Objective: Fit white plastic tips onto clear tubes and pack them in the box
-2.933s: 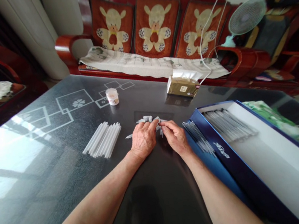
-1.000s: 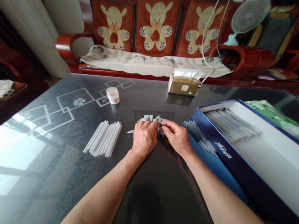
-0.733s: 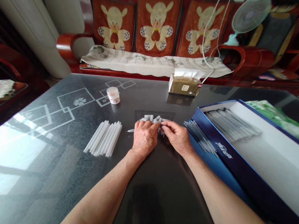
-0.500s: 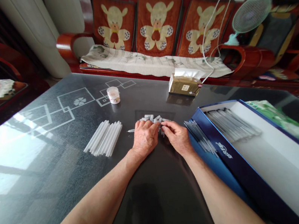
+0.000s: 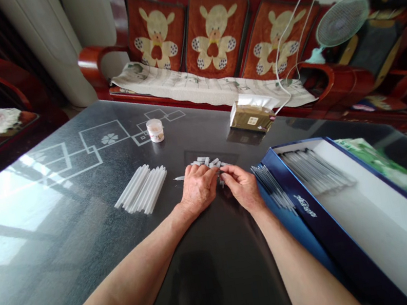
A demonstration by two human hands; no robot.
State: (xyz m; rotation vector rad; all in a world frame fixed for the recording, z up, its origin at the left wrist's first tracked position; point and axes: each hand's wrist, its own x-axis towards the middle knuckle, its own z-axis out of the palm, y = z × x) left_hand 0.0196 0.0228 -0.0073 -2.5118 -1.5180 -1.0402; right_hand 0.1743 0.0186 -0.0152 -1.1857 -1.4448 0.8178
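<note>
My left hand [image 5: 198, 187] is closed around what looks like a pen. Its pale pointed tip [image 5: 179, 178] sticks out on the left side, and the hand hides the rest. Thumb and fingertips of my right hand [image 5: 242, 186] pinch together right beside the left fingertips; whatever is between them is too small to make out. Just beyond both hands lies a loose pile of short grey-white pieces [image 5: 208, 161], partly covered by the fingers. Several translucent white tubes [image 5: 142, 188], like pen barrels, lie side by side to the left.
At right stands a blue box [image 5: 373, 212] with a row of thin refill-like rods [image 5: 318, 170] inside. More dark thin rods [image 5: 274, 187] lie along its near side. A small white tub [image 5: 155, 131] and a gold tissue pack [image 5: 252, 115] stand farther back on the dark table [image 5: 84, 235].
Hardly anything differs. Both hands stay together in the same place, with only a very slight shift of the fingers and of the view.
</note>
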